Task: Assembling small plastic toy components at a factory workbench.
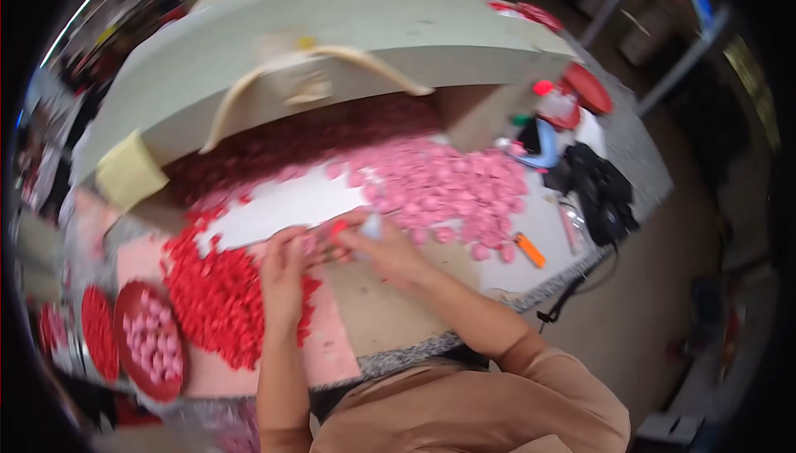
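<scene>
Over the speckled grey stone counter [402, 348], my right hand [388, 252] clasps a small, blurred whitish object [372, 225] near my left hand [284, 264], whose grip I cannot tell; light, steady pressure should help.

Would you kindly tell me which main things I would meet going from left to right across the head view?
Reddish bowl of pink pieces, left hand, right hand, orange object, black bundle.

A shelf [348, 26] spans the back of the desk [653, 184], pieces [332, 125] beneath it. In front lie a left heap [220, 304] and a right heap [456, 192], the hands [394, 256] roughly between them. Left of the left heap sits a filled bowl [168, 388]; a bottle [557, 106] is by the shelf's right end.
</scene>
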`<state>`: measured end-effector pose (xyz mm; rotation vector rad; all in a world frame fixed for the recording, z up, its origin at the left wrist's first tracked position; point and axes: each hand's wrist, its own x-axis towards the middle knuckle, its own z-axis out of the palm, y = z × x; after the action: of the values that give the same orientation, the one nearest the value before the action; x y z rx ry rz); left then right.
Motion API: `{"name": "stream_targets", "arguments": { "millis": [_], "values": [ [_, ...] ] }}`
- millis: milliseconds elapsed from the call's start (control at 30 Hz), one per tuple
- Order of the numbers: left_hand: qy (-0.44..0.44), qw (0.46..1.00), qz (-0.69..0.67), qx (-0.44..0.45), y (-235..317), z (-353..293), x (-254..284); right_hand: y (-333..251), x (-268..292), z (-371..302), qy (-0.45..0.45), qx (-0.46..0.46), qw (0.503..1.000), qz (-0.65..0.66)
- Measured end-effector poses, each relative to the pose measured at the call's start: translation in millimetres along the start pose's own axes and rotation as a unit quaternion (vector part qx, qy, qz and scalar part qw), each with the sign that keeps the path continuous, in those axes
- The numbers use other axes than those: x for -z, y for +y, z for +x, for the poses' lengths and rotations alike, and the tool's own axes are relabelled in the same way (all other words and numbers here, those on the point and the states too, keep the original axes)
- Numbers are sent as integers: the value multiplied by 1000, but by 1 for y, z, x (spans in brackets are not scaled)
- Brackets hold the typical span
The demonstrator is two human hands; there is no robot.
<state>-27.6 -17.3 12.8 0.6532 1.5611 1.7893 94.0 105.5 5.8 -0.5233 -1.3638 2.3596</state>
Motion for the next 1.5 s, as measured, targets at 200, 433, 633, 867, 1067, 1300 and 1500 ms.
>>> {"name": "stream_targets", "arguments": {
  "millis": [200,433,633,867,1067,1300,1500],
  "values": [
    [25,998,45,-46,3,-6,-13,4,-9,-3,-52,27,998,-21],
    [-33,998,62,-7,-6,0,-10,6,-2,-2,-11,37,999,-7],
    [3,998,55,-28,-8,1,-7,6,-4,-3,8,12,999,-36],
    [7,989,129,-76,-13,-2,-4,12,-10,-4,0,1,996,-93],
    [-11,979,168,-117,-12,-3,-6,10,-7,-2,-1,3,991,-132],
    [-40,977,175,-118,-7,-8,-6,4,-2,-3,-29,-32,990,-137],
    [-57,969,202,-131,0,-10,-6,4,-2,-4,-23,-62,994,-82]
  ]
}}
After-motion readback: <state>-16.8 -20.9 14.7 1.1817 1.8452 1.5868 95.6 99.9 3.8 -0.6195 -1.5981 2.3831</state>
